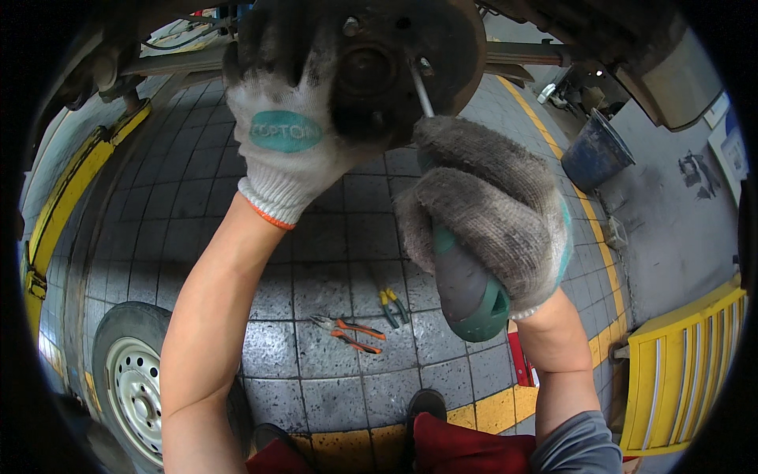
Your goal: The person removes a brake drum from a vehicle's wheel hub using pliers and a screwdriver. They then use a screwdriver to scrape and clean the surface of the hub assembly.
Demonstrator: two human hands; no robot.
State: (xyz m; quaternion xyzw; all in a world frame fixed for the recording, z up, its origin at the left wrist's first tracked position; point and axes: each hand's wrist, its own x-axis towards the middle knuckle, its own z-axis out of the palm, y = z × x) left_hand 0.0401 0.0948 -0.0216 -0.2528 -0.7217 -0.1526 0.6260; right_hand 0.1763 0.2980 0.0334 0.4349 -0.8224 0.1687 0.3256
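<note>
A dark, rusty brake drum with a round centre hub and several holes and studs is mounted under the vehicle at the top. My left hand, in a dirty white knit glove with a green patch, lies against the drum's left side with fingers stretched upward. Closed around a screwdriver with a green and grey handle is my right hand, also gloved and heavily blackened. The metal shaft slants up and left, its tip at a hole on the drum's right side. Whether the tip is inside cannot be told.
Orange-handled pliers and yellow-and-dark-handled pliers lie on the tiled floor below. A wheel rests at lower left, near a yellow lift arm. A dark bucket and a yellow cabinet stand along the right.
</note>
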